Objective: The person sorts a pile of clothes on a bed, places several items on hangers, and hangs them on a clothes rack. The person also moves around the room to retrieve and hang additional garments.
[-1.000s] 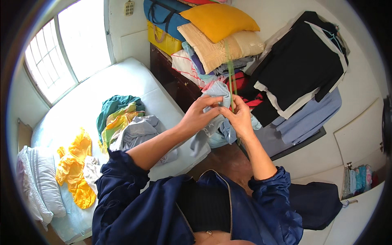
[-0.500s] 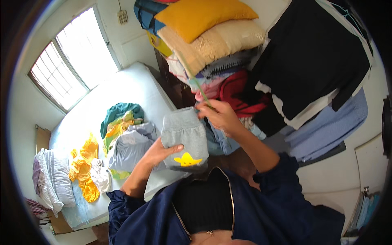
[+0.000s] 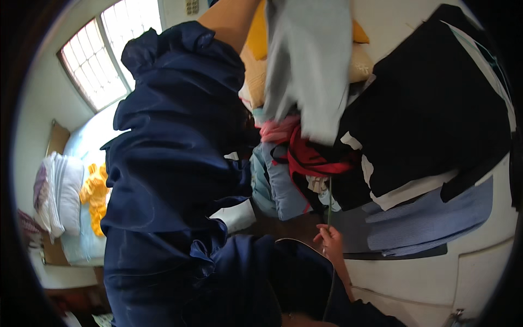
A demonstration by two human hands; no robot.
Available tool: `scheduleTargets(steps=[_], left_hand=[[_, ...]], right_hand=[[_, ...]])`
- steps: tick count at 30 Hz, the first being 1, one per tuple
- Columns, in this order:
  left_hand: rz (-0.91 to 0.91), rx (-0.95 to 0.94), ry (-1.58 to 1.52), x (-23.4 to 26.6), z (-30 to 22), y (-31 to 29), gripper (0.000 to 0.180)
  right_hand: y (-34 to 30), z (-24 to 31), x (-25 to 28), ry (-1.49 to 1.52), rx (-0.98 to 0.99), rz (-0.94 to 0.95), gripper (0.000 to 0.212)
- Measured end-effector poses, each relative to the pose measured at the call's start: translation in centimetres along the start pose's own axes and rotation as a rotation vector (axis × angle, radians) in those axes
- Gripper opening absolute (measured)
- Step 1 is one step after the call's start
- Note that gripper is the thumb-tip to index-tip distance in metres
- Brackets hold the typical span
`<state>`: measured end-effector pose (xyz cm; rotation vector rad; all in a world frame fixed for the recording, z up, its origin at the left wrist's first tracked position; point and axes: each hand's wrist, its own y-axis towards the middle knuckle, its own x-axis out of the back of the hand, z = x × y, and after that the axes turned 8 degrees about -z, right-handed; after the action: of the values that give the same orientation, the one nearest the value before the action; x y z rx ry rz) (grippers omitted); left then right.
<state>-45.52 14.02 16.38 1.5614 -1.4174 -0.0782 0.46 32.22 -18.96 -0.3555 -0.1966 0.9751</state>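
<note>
Raised across the view, my left forearm (image 3: 229,22) passes out over the top edge, so my left hand is hidden from sight. Grey sweatpants (image 3: 308,65) hang blurred from the top edge beside that forearm, legs downward; what holds them at the top cannot be seen. Low and right of the middle, my right hand (image 3: 330,241) is closed around a thin green stick (image 3: 330,201) that points upward. Red cloth (image 3: 310,155) in the clothes pile lies behind the stick.
Pillows, one yellow (image 3: 359,34) and one beige (image 3: 360,62), top the clothes pile. Black clothing (image 3: 430,103) hangs at the right above a blue striped cloth (image 3: 430,218). At left, a bed holds yellow clothing (image 3: 95,191) and white bedding (image 3: 68,191). A barred window (image 3: 95,60) stands beyond.
My left arm has swung up and forward, its hand leaving the view. The grey sweatpants have gone from bunched near my chest to hanging high. My right hand has dropped lower with the stick.
</note>
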Motion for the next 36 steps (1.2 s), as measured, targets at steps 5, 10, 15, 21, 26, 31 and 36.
scheduleTargets(steps=[5,10,15,21,26,31,36], left_hand=[[0.379,-0.090,-0.466,-7.1,1.4,-12.9,0.039],[0.682,0.262,-0.424,-10.8,21.4,-48.6,0.030],[0.807,1.204,0.199,3.5,26.1,-78.3,0.041],[-0.039,2.165,0.335,19.6,23.2,-95.7,0.022],[-0.556,2.063,-0.242,16.4,26.2,-93.5,0.011],[-0.238,1.564,0.312,15.2,36.2,-83.6,0.033],[-0.713,1.831,0.053,20.8,51.4,-84.9,0.036]], right_hand=[[1.5,-1.7,-1.3,-0.090,-0.085,0.186,0.021],[3.2,-0.9,-6.0,-0.234,-0.143,0.557,0.021],[5.8,-1.5,-9.4,-0.269,-0.323,0.653,0.023],[9.1,-1.0,-17.4,0.129,-0.504,1.086,0.053],[8.1,-2.8,-23.4,0.207,-0.749,1.078,0.063],[5.0,-6.2,-29.7,0.286,-0.788,0.914,0.066],[0.7,-5.6,-38.9,-0.236,-0.408,0.936,0.058]])
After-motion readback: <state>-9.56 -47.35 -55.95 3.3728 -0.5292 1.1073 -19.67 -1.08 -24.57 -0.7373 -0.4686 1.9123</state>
